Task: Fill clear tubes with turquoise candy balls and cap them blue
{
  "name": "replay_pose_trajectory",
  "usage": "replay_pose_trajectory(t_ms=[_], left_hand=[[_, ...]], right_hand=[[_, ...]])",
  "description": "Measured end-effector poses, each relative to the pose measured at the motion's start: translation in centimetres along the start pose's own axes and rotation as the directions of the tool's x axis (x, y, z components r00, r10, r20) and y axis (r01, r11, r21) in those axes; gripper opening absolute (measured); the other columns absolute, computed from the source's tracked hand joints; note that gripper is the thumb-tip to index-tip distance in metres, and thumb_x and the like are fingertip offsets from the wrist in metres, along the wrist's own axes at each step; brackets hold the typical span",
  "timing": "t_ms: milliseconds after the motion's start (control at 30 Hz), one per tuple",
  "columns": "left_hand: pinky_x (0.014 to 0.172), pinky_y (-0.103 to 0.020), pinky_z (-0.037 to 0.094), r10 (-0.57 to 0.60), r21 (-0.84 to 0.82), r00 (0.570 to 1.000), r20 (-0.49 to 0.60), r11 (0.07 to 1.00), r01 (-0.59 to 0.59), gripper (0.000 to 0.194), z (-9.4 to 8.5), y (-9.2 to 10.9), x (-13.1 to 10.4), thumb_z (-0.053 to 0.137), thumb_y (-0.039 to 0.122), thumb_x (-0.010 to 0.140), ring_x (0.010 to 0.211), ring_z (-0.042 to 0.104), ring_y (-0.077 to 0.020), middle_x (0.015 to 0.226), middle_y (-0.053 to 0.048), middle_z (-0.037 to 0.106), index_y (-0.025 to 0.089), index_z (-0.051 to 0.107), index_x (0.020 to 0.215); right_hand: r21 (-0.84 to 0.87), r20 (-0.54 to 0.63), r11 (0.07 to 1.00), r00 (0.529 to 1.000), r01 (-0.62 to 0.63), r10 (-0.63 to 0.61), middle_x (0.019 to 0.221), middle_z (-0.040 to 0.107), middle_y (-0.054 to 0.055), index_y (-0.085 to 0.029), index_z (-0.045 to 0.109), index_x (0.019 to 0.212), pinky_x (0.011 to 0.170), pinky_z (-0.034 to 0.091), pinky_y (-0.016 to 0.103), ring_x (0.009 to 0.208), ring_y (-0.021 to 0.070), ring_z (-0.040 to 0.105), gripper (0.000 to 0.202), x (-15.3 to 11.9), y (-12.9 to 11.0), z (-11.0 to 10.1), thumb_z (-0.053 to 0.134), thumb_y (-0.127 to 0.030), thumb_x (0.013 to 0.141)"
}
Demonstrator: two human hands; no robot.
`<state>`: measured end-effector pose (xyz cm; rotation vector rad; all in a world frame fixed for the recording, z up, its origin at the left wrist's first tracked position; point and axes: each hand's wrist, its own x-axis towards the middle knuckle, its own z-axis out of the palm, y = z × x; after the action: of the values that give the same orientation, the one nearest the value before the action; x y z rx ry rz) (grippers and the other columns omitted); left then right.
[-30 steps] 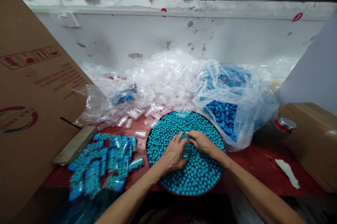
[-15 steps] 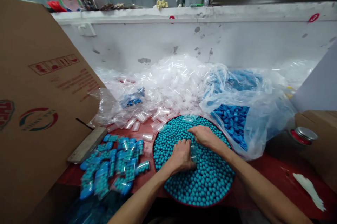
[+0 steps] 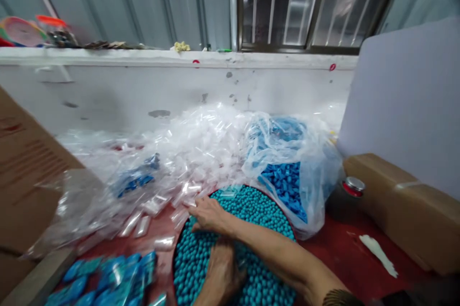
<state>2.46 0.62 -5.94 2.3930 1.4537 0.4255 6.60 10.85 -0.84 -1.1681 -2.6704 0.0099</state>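
A round red-rimmed tub (image 3: pixel 174 267) full of small teal balls (image 3: pixel 258 220) stands before me. My right hand (image 3: pixel 210 215) reaches across the tub to its far left rim, thumb and fingers apart, fingertips by loose clear plastic tubes (image 3: pixel 187 193). Low over the balls is my left hand (image 3: pixel 222 267), blurred and partly under my right forearm. Its fingers are curled around what looks like a clear tube, of which only a faint glint shows. At the lower left lie several filled clear tubes with blue ends (image 3: pixel 122 277).
A heap of clear tubes (image 3: pixel 215 138) lies against the wall. Right of it stands a clear bag of blue plastic parts (image 3: pixel 283 186). Cardboard boxes flank the table (image 3: pixel 28 181). A lidded jar (image 3: pixel 345 200) and a white strip (image 3: pixel 379 253) are at the right.
My right hand has moved left from over the balls to the tub's far left rim. My left hand stays low over the balls. The view has turned right and tilted up.
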Motion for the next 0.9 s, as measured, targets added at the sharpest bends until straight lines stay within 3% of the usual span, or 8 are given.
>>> replay_pose_trajectory(t_ms=[133, 200, 367, 467, 567, 733, 800, 900], left_hand=[[0.091, -0.043, 0.033, -0.092, 0.162, 0.994, -0.065, 0.981, 0.102, 0.066, 1.8, -0.6, 0.0, 0.050, 0.015, 0.051, 0.109, 0.042, -0.0328, 0.115, -0.018, 0.048, 0.008, 0.038, 0.116], [0.092, -0.044, 0.032, -0.076, 0.211, 0.990, -0.116, 0.972, 0.100, 0.068, 2.4, -0.9, 0.0, 0.051, 0.013, 0.048, 0.112, 0.040, -0.0335, 0.119, -0.018, 0.045, 0.010, 0.038, 0.115], [0.095, -0.048, 0.027, 0.040, 0.300, 0.974, -0.224, 0.953, 0.030, 0.060, 2.8, -1.6, 0.4, 0.052, 0.011, 0.047, 0.121, 0.027, -0.0376, 0.126, -0.020, 0.039, 0.013, 0.044, 0.107], [0.097, -0.048, 0.026, 0.085, 0.262, 0.968, -0.238, 0.965, -0.021, 0.060, 2.5, -1.8, 0.7, 0.053, 0.011, 0.046, 0.125, 0.020, -0.0379, 0.130, -0.019, 0.035, 0.013, 0.044, 0.106], [0.096, -0.045, 0.030, 0.095, 0.122, 0.981, -0.168, 0.990, -0.075, 0.068, 1.2, -1.4, 0.4, 0.054, 0.014, 0.051, 0.121, 0.030, -0.0334, 0.127, -0.017, 0.037, 0.014, 0.035, 0.116], [0.093, -0.042, 0.033, 0.097, -0.127, 0.995, 0.004, 0.987, -0.096, 0.092, -1.8, 0.5, 0.6, 0.058, 0.023, 0.052, 0.111, 0.040, -0.0284, 0.120, -0.015, 0.040, 0.011, 0.011, 0.130], [0.092, -0.040, 0.035, 0.085, -0.196, 0.995, 0.054, 0.978, -0.073, 0.102, -2.4, 1.0, 0.9, 0.062, 0.026, 0.049, 0.109, 0.040, -0.0269, 0.119, -0.014, 0.039, 0.012, 0.004, 0.132], [0.089, -0.039, 0.036, 0.045, -0.205, 0.991, 0.127, 0.978, -0.018, 0.103, -2.8, 1.4, 1.0, 0.065, 0.031, 0.047, 0.107, 0.040, -0.0270, 0.118, -0.013, 0.038, 0.014, 0.008, 0.132]], right_hand=[[-0.055, 0.052, 0.998, 0.998, -0.026, 0.029, 0.080, 0.057, 0.003, -0.021, 0.055, 0.094, 0.047, 0.038, 0.021, 0.065, 0.0155, 0.053, 0.033, -3.9, 2.4, -0.5, 0.049, -0.047, 0.076], [-0.047, 0.102, 0.999, 0.995, -0.017, 0.022, 0.076, 0.056, 0.001, -0.022, 0.055, 0.094, 0.044, 0.034, 0.020, 0.062, 0.0145, 0.052, 0.025, -5.9, 3.4, -0.8, 0.048, -0.041, 0.078], [-0.031, 0.084, 0.999, 0.996, -0.020, 0.023, 0.078, 0.058, 0.001, -0.022, 0.055, 0.094, 0.051, 0.037, 0.021, 0.067, 0.0151, 0.053, 0.020, -9.5, 4.8, -1.4, 0.048, -0.019, 0.075], [0.034, 0.101, 0.999, 0.995, -0.016, 0.013, 0.077, 0.062, 0.003, -0.019, 0.057, 0.089, 0.064, 0.042, 0.024, 0.072, 0.0160, 0.055, 0.018, -10.5, 5.0, -1.4, 0.047, -0.015, 0.074], [0.255, 0.065, 0.963, 0.995, -0.089, 0.075, 0.087, 0.063, 0.005, -0.017, 0.057, 0.098, 0.072, 0.043, 0.026, 0.082, 0.0175, 0.056, 0.024, -11.3, 4.8, -1.9, 0.050, -0.020, 0.075], [0.733, 0.032, 0.648, 0.962, -0.207, 0.271, 0.096, 0.063, 0.006, -0.015, 0.043, 0.121, 0.080, 0.043, 0.030, 0.086, 0.0158, 0.057, 0.041, -12.4, 5.2, -1.8, 0.042, -0.023, 0.080], [0.848, 0.015, 0.479, 0.913, -0.228, 0.407, 0.103, 0.061, 0.007, -0.015, 0.046, 0.119, 0.087, 0.039, 0.032, 0.095, 0.0165, 0.055, 0.039, -12.5, 5.0, -0.9, 0.039, -0.030, 0.083], [0.941, 0.016, 0.282, 0.856, -0.188, 0.516, 0.113, 0.056, 0.008, -0.018, 0.038, 0.125, 0.094, 0.034, 0.035, 0.107, 0.0169, 0.049, 0.046, -12.5, 3.7, 0.5, 0.029, -0.043, 0.087]])
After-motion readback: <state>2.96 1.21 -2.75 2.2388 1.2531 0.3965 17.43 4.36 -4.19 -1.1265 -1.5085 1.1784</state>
